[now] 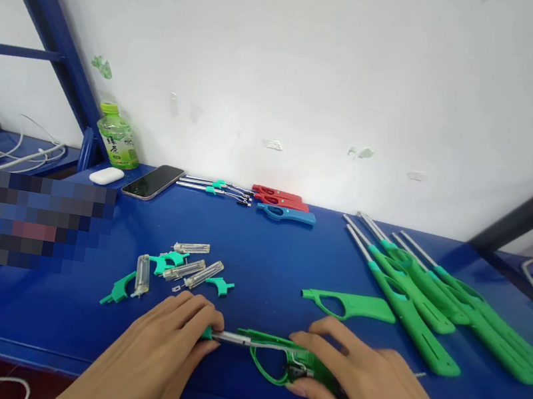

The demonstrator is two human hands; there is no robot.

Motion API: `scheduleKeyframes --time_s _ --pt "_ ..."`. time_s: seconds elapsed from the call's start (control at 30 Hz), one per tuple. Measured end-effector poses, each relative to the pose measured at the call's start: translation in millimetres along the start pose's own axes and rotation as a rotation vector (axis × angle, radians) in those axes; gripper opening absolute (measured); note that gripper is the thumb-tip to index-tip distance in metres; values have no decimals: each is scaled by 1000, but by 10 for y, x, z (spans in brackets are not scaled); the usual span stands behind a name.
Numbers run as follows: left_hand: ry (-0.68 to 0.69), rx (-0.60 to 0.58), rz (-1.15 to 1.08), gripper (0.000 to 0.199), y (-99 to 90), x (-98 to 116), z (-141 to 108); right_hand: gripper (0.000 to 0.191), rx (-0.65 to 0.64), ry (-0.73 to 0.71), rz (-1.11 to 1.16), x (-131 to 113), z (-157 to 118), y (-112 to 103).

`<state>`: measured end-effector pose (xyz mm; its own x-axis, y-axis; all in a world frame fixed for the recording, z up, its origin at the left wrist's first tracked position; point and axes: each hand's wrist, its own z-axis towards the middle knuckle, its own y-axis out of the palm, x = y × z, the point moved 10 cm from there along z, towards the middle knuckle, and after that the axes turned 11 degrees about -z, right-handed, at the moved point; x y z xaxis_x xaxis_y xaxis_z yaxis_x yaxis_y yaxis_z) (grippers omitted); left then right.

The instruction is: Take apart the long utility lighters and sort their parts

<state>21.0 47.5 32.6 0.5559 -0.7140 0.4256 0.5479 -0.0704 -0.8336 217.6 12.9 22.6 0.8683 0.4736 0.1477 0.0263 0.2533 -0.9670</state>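
Note:
Near the front edge of the blue table, my left hand (174, 336) pinches a metal tube (233, 338) with a teal collar. My right hand (345, 374) grips an open green lighter shell (265, 368), its trigger loop pointing left. A wire runs from the tube into the shell, where a small black part (297, 370) sits near my right fingertips. Beyond my left hand lie teal triggers (220, 286) and clear fuel tanks (142, 274). A green half shell (361, 307) rests just beyond my right hand.
Several green lighters (414, 317) with metal tubes lie at the right. Red shells (279, 198), a blue shell (287, 214) and tube assemblies (207, 188) lie along the wall. A phone (154, 182), white case (107, 175) and green bottle (118, 139) stand or lie at the back left.

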Motion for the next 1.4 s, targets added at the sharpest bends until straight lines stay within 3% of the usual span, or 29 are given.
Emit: scheduleKeyframes --time_s 0.27,0.47,0.63,0.7,1.2,1.3,1.4 --pt "-20 -36 198 42 15 11 -133 44 99 47 -16 -48 16 -6" --pt "40 13 202 33 -13 202 29 43 126 78 24 -32 2 -12" --pt "-14 -194 177 28 200 178 203 41 130 96 57 -26 -22 1" --pt "-27 -227 166 29 225 181 230 41 135 106 73 -18 -25 3" --pt "76 -189 105 20 246 362 343 42 148 157 127 13 -47 -17" --pt "128 -164 79 20 158 468 370 42 150 174 145 37 -61 3" --pt "187 -57 68 18 -151 509 482 42 157 179 132 49 -64 14"
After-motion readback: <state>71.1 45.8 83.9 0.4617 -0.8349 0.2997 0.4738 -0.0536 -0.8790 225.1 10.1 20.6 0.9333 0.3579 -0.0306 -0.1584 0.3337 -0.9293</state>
